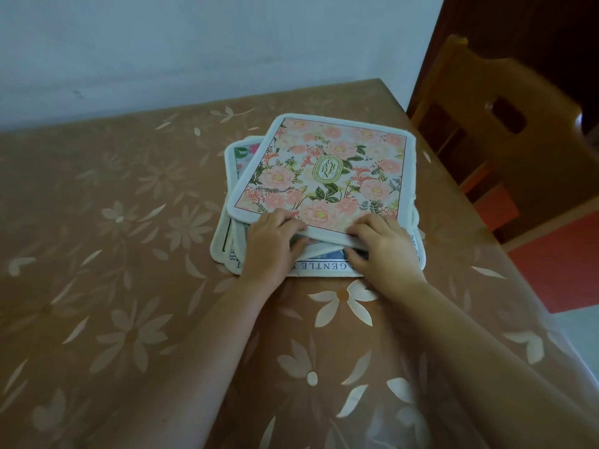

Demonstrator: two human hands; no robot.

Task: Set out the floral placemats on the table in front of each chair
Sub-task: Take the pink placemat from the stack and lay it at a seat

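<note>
Floral placemats (324, 266) sit stacked on the table (113, 222) straight ahead of you, near the wooden chair (505, 131). Your left hand (272, 244) and right hand (382, 244) both pinch the near edge of the top placemat (324, 170), whose long axis runs away from you.

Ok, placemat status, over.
Left hand, right hand both grip near edge of pink floral white-bordered placemat, top of stack. Stack of placemats on brown flowered tablecloth, none laid out. Wooden chair at right, apart.
</note>
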